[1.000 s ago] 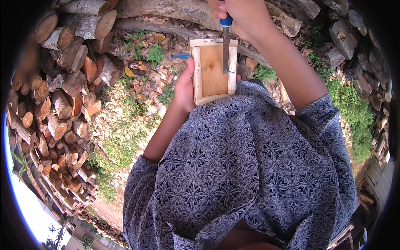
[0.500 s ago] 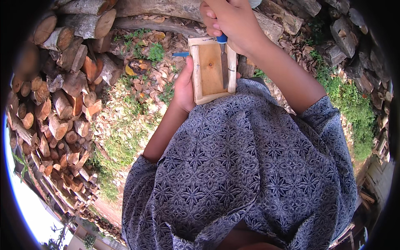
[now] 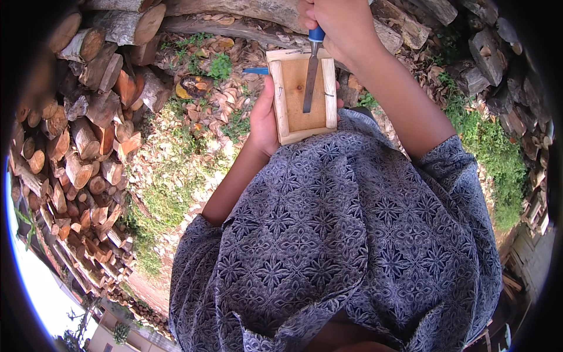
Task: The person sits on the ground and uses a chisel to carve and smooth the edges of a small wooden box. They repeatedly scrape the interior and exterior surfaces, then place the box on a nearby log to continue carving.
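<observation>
Since the last frame, the chisel [image 3: 312,70] has been drawn back toward the far side, and its tip has moved left, away from the right border of the shallow wooden box [image 3: 331,111]. For the work in hand, this seems to mean that the blade is now directed at the flat panel [image 3: 298,102] and no longer at the inner corner.

Nearest is the patterned dark shirt [image 3: 352,234], on whose far edge the near end of the box appears to rest. The box stands in front of the body, slightly tilted, with pale strips around its brown panel. The left hand [image 3: 264,120] is half open around it: the thumb lies along the left strip, and fingertips show past the right one. Over the panel is the blade, its tip toward the person; whether it touches the wood, one cannot tell.

Farther, the right hand [image 3: 346,26] is closed around the blue handle. A blue object [image 3: 255,70], too small to identify, shows just left of the box. Beyond are dry leaves [image 3: 214,105], then a long log [image 3: 234,7]; stacked firewood [image 3: 82,170] stands at the left.
</observation>
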A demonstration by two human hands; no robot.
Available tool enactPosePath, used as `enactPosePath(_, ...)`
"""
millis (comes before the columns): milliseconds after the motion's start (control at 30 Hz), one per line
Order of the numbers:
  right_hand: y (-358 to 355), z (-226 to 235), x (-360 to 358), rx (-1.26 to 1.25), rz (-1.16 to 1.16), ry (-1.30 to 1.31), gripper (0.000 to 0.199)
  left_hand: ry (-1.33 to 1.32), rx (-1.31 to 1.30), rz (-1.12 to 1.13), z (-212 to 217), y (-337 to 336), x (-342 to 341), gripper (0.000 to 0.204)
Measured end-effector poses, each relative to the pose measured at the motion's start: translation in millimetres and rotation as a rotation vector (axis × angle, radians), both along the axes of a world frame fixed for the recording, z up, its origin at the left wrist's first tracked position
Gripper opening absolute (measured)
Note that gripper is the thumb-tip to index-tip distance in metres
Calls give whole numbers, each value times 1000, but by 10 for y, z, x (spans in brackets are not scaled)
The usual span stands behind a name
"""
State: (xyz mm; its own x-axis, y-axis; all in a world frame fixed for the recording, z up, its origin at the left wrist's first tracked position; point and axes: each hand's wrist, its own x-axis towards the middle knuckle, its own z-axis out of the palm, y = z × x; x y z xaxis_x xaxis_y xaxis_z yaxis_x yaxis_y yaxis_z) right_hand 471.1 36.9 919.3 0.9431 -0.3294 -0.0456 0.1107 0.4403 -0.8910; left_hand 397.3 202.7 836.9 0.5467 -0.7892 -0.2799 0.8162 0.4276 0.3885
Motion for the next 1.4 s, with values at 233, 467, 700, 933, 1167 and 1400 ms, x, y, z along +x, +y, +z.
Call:
enactPosePath(233,-188,-122,61,61,-86,5,27,51,-57,24,-58,-104,-42,88)
enactPosePath(467,-482,-175,139,83,-148,62,22,-14,-86,-49,-132,-337,10,93)
enactPosePath(700,-1126,-205,-156,8,-271,-198,21,-138,-130,233,-33,-833,231,89)
enactPosePath(933,-1852,-311,-1210,-572,84,-21,28,-257,-206,578,25,-1018,564,88)
enactPosePath(1167,-2139,-180,-1708,-640,615,67,47,-479,-98,558,235,-1462,609,90)
enactPosePath(1400,-2515,-219,-1864,-596,612,27,41,-641,-33,542,457,-1799,411,93)
